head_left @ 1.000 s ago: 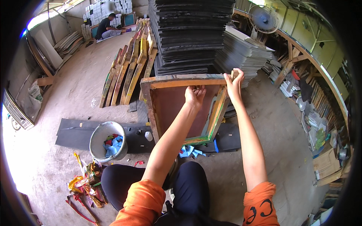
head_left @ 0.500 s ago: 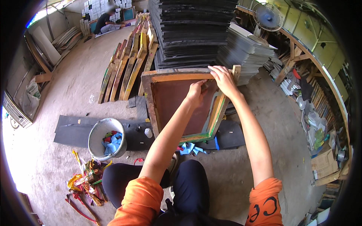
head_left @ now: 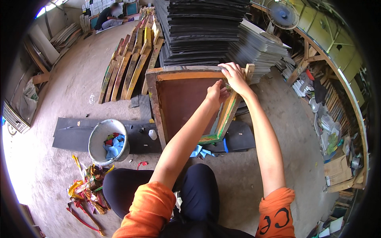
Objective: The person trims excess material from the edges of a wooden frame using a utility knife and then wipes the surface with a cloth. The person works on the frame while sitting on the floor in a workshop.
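Observation:
A wooden screen-printing frame (head_left: 152, 93) with reddish-brown mesh stands tilted in front of my knees, green and orange paint on its lower and right bars. My right hand (head_left: 237, 80) grips its upper right corner, fingers over the top bar. Inside that corner, close by the right hand, my left hand (head_left: 216, 95) has its fingers drawn together at the mesh and the inner edge. Whatever they pinch is too small to make out. Light blue scraps (head_left: 200, 151) lie under the frame's lower edge.
Left of the frame stands a grey bucket (head_left: 92, 139) with blue and red scraps; a tangle of coloured tape strips (head_left: 89, 184) lies nearer. More wooden frames (head_left: 133, 67) lean beyond. Tall black sheet stacks (head_left: 198, 35) rise behind. A fan (head_left: 282, 14) stands far right; another person (head_left: 105, 20) sits far left.
My left hand has moved right along the inside of the frame, closer to the upper right corner. My right hand keeps its grip there. The whole view has shifted slightly.

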The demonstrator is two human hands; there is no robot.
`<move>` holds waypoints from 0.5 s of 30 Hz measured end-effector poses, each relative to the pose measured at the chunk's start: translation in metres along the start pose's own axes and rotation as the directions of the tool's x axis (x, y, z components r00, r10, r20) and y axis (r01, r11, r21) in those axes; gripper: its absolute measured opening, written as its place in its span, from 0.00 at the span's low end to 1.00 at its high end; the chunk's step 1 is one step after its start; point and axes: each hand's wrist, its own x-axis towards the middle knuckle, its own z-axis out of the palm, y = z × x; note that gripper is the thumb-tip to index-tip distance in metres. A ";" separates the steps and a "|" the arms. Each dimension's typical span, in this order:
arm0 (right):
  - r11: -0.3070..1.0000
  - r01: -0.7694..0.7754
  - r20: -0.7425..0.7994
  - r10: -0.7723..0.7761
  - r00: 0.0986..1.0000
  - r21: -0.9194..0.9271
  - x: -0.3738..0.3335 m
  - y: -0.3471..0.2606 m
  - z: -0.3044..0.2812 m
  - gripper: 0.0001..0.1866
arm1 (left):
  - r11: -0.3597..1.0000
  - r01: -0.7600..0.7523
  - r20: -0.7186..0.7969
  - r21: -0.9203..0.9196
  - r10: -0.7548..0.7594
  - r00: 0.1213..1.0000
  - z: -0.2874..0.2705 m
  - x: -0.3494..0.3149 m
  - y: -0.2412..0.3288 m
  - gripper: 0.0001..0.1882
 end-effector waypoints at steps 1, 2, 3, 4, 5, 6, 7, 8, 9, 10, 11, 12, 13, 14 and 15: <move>1.000 0.006 -0.002 -0.006 1.000 0.007 0.003 -0.007 0.002 0.13 | 1.000 -0.005 0.073 -0.018 0.007 0.997 -0.009 0.007 0.004 0.20; 1.000 0.014 -0.003 -0.014 1.000 0.015 0.006 -0.014 0.003 0.13 | 0.999 -0.010 0.145 -0.036 0.015 0.989 -0.015 0.014 0.009 0.21; 1.000 0.009 -0.003 -0.009 1.000 0.004 0.004 -0.012 0.002 0.13 | 0.998 0.054 0.080 -0.024 -0.052 0.995 -0.010 0.014 0.011 0.18; 1.000 0.006 -0.004 -0.006 1.000 -0.005 0.002 -0.010 0.001 0.13 | 0.998 0.037 0.081 0.054 -0.041 0.996 -0.007 0.011 0.012 0.16; 1.000 0.004 -0.004 -0.004 1.000 -0.013 0.001 -0.009 0.000 0.13 | 0.991 0.018 0.082 0.131 -0.029 0.996 -0.006 0.008 0.013 0.15; 1.000 0.005 -0.007 -0.005 1.000 -0.019 0.000 -0.009 0.000 0.13 | 0.977 -0.002 0.085 0.211 -0.016 0.996 -0.006 0.006 0.014 0.14; 1.000 0.007 -0.010 -0.007 1.000 -0.025 0.000 -0.008 0.000 0.13 | 0.985 0.008 0.079 0.173 -0.022 0.997 -0.008 0.005 0.016 0.12; 1.000 0.009 -0.013 -0.010 1.000 -0.030 0.000 -0.008 0.001 0.13 | 0.991 0.017 0.073 0.135 -0.027 0.997 -0.010 0.003 0.019 0.11; 0.999 0.006 -0.019 -0.007 1.000 -0.044 0.000 -0.009 0.002 0.13 | 0.995 0.022 0.066 0.095 -0.029 0.997 -0.011 0.001 0.022 0.11; 0.998 0.002 -0.025 -0.004 1.000 -0.060 0.000 -0.010 0.003 0.13 | 0.991 -0.026 0.050 0.134 0.020 0.999 -0.011 0.000 0.024 0.11; 0.997 -0.002 -0.031 0.000 1.000 -0.075 0.000 -0.011 0.003 0.13 | 0.982 -0.074 0.036 0.173 0.068 0.997 -0.010 -0.002 0.026 0.11; 0.997 -0.012 -0.027 0.010 1.000 -0.071 0.000 -0.010 0.003 0.13 | 0.970 -0.122 0.024 0.209 0.119 0.993 -0.008 -0.004 0.028 0.11; 0.997 -0.023 -0.022 0.022 1.000 -0.067 0.000 -0.009 0.003 0.14 | 0.962 -0.127 0.002 0.243 0.131 0.991 -0.005 -0.007 0.029 0.11; 0.997 -0.035 -0.018 0.034 0.999 -0.065 0.000 -0.007 0.002 0.14 | 0.952 -0.132 -0.019 0.277 0.143 0.990 0.000 -0.010 0.028 0.11; 0.996 -0.025 -0.034 0.022 0.999 -0.091 0.000 -0.012 0.003 0.14 | 0.939 -0.138 -0.043 0.315 0.159 0.986 0.000 -0.010 0.027 0.11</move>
